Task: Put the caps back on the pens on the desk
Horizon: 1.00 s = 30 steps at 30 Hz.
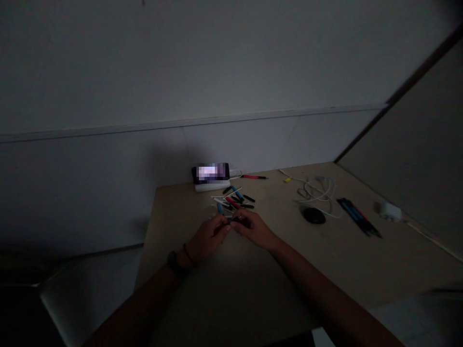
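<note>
In dim light my left hand [209,236] and my right hand [255,229] meet fingertip to fingertip over the table [275,270]. Both are closed around a small dark piece [236,220], too small and dark to name. Just beyond the fingers lies a loose pile of pen parts: a red barrel [232,202], a blue barrel [237,193], several black pieces [249,198] and thin white sticks [220,201]. Another blue piece [219,208] lies close to my left fingertips.
Behind the pile a lit phone [211,173] leans on a white block [212,186]. A red-black pen [254,177] lies near the wall. Rightward are a coiled white cable [321,197], a black mouse [314,215], several dark pens [358,217] and a white adapter [390,211].
</note>
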Tool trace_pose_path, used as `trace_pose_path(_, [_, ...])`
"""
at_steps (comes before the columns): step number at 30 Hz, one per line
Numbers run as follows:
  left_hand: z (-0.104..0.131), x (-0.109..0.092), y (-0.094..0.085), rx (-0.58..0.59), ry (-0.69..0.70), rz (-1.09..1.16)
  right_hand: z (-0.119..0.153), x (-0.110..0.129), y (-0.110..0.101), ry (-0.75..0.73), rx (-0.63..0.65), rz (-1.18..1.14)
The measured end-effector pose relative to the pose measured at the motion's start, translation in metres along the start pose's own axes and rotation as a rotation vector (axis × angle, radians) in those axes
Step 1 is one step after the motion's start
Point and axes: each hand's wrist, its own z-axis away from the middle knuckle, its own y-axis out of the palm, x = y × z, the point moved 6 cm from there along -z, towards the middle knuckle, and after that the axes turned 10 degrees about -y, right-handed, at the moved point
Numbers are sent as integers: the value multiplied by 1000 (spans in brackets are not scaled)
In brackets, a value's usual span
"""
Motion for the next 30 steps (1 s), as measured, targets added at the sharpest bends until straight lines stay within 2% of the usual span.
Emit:
trace_pose_path(10, [1, -5, -1, 9, 19, -39, -2, 8, 0, -24, -16, 98])
trace_pose_path(17, [1, -5, -1, 1, 24, -63, -2, 5, -2, -39, -21, 127])
trace_pose_path(30, [-1, -3, -1, 12, 58, -85, -2, 5, 0, -44, 5, 80])
